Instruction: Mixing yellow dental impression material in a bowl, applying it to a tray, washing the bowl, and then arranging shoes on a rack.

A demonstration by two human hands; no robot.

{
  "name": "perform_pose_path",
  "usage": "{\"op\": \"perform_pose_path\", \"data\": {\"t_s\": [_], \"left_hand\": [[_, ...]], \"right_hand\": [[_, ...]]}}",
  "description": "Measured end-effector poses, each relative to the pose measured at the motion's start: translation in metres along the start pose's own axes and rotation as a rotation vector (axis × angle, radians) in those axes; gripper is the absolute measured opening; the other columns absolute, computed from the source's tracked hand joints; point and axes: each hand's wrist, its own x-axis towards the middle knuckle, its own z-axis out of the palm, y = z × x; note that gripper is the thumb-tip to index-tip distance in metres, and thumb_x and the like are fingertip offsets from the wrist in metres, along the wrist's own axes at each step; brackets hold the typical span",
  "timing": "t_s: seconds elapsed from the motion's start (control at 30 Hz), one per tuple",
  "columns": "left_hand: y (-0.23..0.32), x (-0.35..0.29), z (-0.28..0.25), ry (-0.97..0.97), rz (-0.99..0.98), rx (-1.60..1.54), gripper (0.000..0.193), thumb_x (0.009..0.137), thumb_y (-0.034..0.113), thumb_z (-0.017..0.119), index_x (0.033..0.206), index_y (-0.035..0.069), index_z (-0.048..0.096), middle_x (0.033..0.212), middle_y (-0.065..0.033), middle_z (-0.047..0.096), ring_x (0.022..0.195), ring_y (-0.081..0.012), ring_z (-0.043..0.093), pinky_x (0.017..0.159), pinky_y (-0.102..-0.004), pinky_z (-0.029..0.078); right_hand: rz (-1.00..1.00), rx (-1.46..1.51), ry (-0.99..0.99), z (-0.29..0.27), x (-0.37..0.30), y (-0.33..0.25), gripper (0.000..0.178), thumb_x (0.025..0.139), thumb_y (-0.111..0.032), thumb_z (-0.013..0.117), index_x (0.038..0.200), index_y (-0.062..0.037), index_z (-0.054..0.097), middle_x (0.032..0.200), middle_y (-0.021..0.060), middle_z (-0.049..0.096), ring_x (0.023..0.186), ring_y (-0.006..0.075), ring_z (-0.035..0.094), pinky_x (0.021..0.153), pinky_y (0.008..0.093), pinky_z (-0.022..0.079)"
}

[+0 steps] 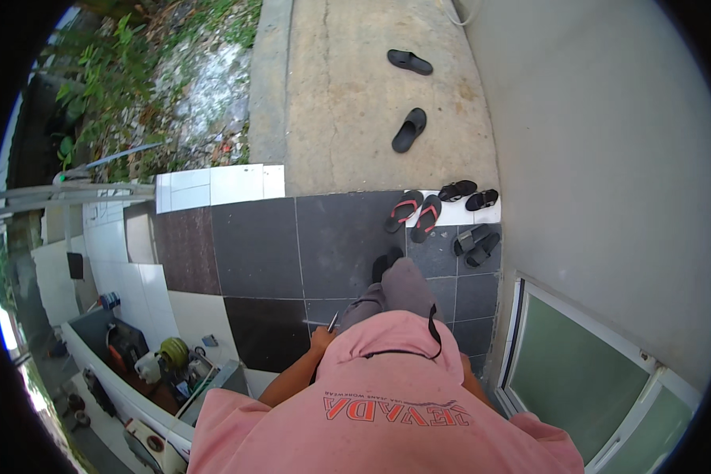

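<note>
My left hand (321, 339) hangs low beside my left thigh. Its fingers are closed round a slim, silvery, pointed object (332, 322), whose kind is too small to make out. Of my right arm only a strip of forearm (474, 384) shows beside the pink shirt (391, 379); the hand is hidden behind my body. Ahead of my feet lie black flip-flops with red straps (404, 212), some way from either hand.
Dark tiles (257, 245) lead to a concrete path (371, 95) with two loose black slippers (409, 130). More sandals (477, 243) sit by the right wall (600, 158), near a glazed frame (584, 371). At left, a grey bin (126, 387) holds tools and a yellow-green reel (174, 351).
</note>
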Motion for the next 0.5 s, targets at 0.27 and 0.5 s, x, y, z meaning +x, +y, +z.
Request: {"op": "perform_pose_path", "data": {"t_s": [0.27,0.5], "left_hand": [[0.045,0.016,-0.057,0.162,-0.111,-0.295,0.044,0.084,0.042,0.063,0.092,-0.001,0.07,0.085,-0.0252,0.068,0.086,-0.0395,0.067,0.073,-0.0456,0.051],[0.135,0.075,-0.144,0.104,-0.119,-0.126,0.045,0.084,0.042,0.061,0.089,-0.001,0.071,0.086,-0.0253,0.068,0.088,-0.04,0.067,0.077,-0.0465,0.051]], "right_hand": [[-0.007,0.459,-0.009,-0.031,0.095,-0.132,0.028,0.09,-0.026,0.055,0.1,-0.0037,0.068,0.086,0.0032,0.068,0.077,0.0166,0.061,0.065,0.0324,0.049],[-0.087,0.143,-0.03,-0.056,0.172,-0.216,0.027,0.09,-0.024,0.057,0.104,-0.0037,0.067,0.09,0.0046,0.069,0.081,0.0164,0.062,0.07,0.0312,0.049]]}}
